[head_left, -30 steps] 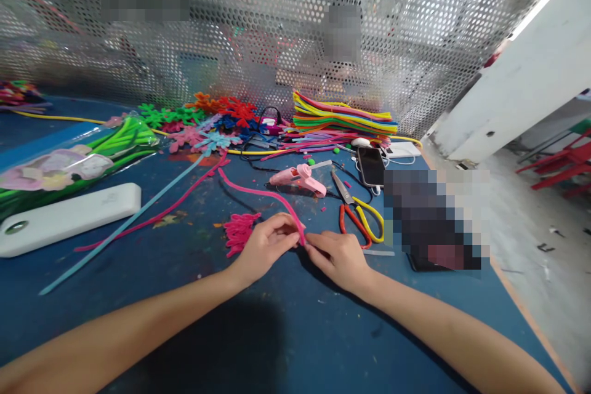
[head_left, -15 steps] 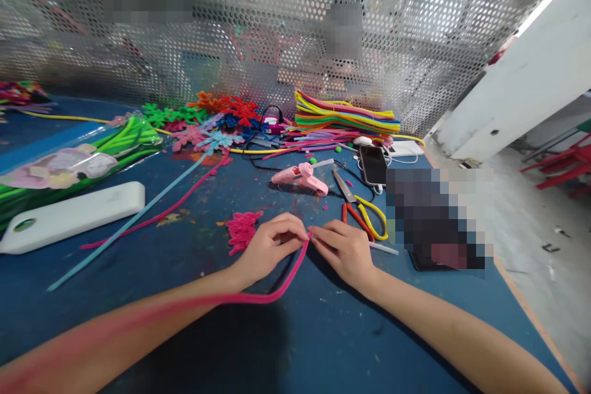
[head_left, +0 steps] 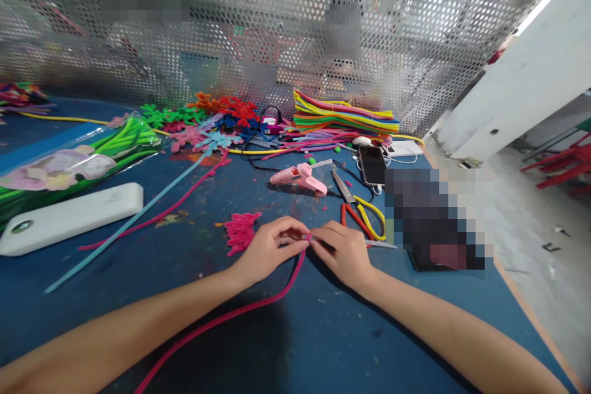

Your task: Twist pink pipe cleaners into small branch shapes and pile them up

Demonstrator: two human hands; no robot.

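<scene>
Between my hands is the end of a long pink pipe cleaner [head_left: 258, 303], its tail curving down toward me across the blue table. My left hand [head_left: 272, 246] pinches that end between thumb and fingers. My right hand [head_left: 344, 252] meets it from the other side, fingertips closed on the same end. The exact shape of the tip is partly hidden by the fingers. Just left of my left hand lies a small bunch of bent pink pipe-cleaner pieces [head_left: 241, 233]. Beyond my hands rests a pink glue gun [head_left: 300, 177], with scissors [head_left: 362, 209] and red-handled pliers [head_left: 354, 220] near my right hand.
A white elongated device [head_left: 76, 215] and bagged green pipe cleaners [head_left: 124, 144] lie left. Colourful snowflake shapes [head_left: 240, 111] and a pipe-cleaner stack [head_left: 344, 116] sit along the perforated metal screen [head_left: 258, 24]. A phone [head_left: 372, 165] with cable lies right, near the table edge.
The pink pipe cleaner's tail has dropped from across my left forearm to a lower curve between my arms. Both hands stay nearly in place, still pinching its end.
</scene>
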